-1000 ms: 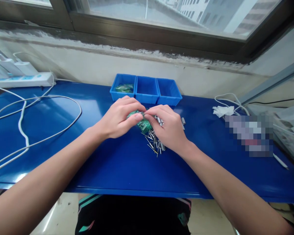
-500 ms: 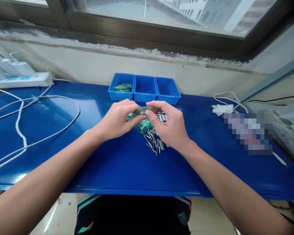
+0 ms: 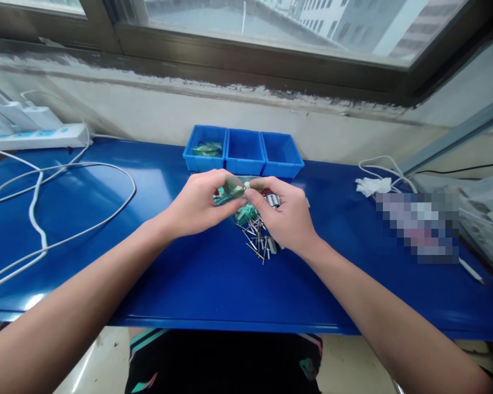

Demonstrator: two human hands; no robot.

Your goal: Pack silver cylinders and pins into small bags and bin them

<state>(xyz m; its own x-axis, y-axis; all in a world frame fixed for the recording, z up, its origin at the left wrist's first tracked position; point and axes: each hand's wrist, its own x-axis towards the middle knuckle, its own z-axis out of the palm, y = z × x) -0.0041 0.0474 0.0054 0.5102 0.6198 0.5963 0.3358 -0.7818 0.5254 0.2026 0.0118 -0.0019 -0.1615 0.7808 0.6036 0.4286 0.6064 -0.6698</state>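
My left hand (image 3: pixel 199 203) and my right hand (image 3: pixel 285 214) meet over the middle of the blue table (image 3: pixel 189 273). Both pinch a small clear plastic bag (image 3: pixel 235 187) with something green inside, held just above the table. Under the hands lies a pile of small metal pins (image 3: pixel 258 236) mixed with green parts (image 3: pixel 243 212). The fingers of both hands are closed on the bag.
Three blue bins (image 3: pixel 244 150) stand in a row at the back; the left one holds green bags (image 3: pixel 207 148). White cables (image 3: pixel 45 186) loop at the left from a power strip (image 3: pixel 33 137). A white cloth (image 3: pixel 372 185) and equipment (image 3: pixel 482 213) lie at the right.
The hands lifted the clear bag slightly off the pile and brought it up between the fingertips. The arms have barely shifted.
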